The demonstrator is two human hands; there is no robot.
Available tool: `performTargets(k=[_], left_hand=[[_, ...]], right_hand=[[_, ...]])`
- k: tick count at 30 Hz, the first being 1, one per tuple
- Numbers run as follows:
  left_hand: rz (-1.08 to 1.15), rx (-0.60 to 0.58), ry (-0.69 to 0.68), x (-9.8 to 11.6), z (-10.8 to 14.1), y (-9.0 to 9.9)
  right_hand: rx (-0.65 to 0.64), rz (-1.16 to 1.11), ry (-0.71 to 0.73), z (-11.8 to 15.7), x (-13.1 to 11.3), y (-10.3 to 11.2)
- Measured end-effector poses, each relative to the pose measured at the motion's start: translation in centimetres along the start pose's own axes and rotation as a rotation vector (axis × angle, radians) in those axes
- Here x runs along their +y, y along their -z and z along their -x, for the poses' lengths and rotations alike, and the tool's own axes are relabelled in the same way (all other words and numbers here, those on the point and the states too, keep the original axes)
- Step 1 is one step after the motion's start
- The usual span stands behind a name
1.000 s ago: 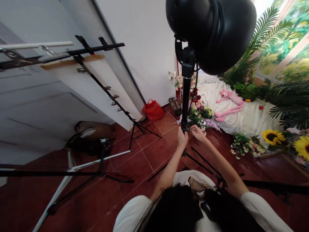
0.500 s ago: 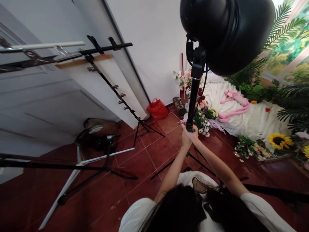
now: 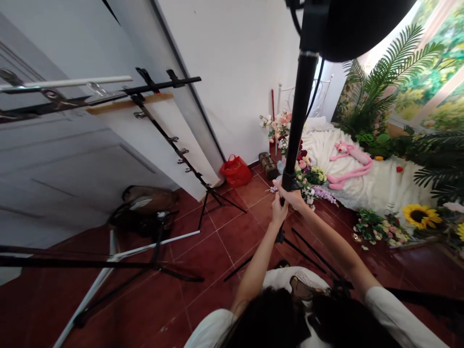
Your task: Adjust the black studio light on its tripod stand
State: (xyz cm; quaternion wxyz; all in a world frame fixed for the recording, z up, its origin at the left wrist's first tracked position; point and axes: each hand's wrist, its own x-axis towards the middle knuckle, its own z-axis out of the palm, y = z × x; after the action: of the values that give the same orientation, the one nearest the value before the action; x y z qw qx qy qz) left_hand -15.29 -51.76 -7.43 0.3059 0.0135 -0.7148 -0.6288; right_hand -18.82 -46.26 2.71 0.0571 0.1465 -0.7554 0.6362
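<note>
A black light stand (image 3: 299, 116) rises in front of me, with a large black lamp head (image 3: 357, 29) at its top, cut off by the upper frame edge. My right hand (image 3: 293, 197) is closed around the stand just under a black collar on the pole. Slightly lower, my left hand (image 3: 280, 210) also grips the pole, its fingers wrapped and touching the right hand. A thin black cable (image 3: 314, 94) hangs beside the pole. Below my hands, the stand's legs (image 3: 302, 251) spread over the red tiles.
Left of me stands a backdrop frame with clips and a white sheet (image 3: 181, 140); white and black stand legs (image 3: 155, 245) lie across the floor. A red bag (image 3: 236, 171) is by the wall. To the right, a white-draped bed bears a pink plush toy (image 3: 353, 157) beside flowers and a sunflower (image 3: 420, 216).
The lamp head and upper pole have risen, and more pole shows above my hands. My hands, stacked closely before, now sit slightly apart, the left a little lower.
</note>
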Motion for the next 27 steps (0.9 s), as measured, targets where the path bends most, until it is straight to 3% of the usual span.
performTargets(k=[3,9,12,15,17,19,23,27], left_hand=[[0.105,0.062,0.045,1.2,-0.7,-0.9],[0.205,0.050,0.163,2.3,-1.2,-1.3],[0.208,0.052,0.184,2.1,-1.1,-1.4],[0.188,0.027,0.159,1.7,-1.1,-1.5],[0.183,0.024,0.138,1.4,-1.1,-1.5],[0.186,0.023,0.125,1.2,-1.0,-1.5],[0.192,0.003,0.131,1.0,-0.9,-1.5],[0.198,-0.002,0.140,1.1,-1.1,-1.6]], right_hand=[[0.074,-0.018,-0.003,-0.2,-1.7,-0.3],[0.117,-0.038,0.020,0.3,-3.0,-0.6],[0.047,-0.026,0.040,0.3,-2.9,0.3],[-0.176,-0.016,0.110,0.5,-2.7,2.8],[-0.399,0.007,0.142,1.0,-2.1,5.2],[-0.541,0.073,0.150,1.8,-0.9,7.5],[-0.487,0.261,0.177,3.5,2.4,9.7],[-0.435,0.379,0.268,5.0,5.2,8.7]])
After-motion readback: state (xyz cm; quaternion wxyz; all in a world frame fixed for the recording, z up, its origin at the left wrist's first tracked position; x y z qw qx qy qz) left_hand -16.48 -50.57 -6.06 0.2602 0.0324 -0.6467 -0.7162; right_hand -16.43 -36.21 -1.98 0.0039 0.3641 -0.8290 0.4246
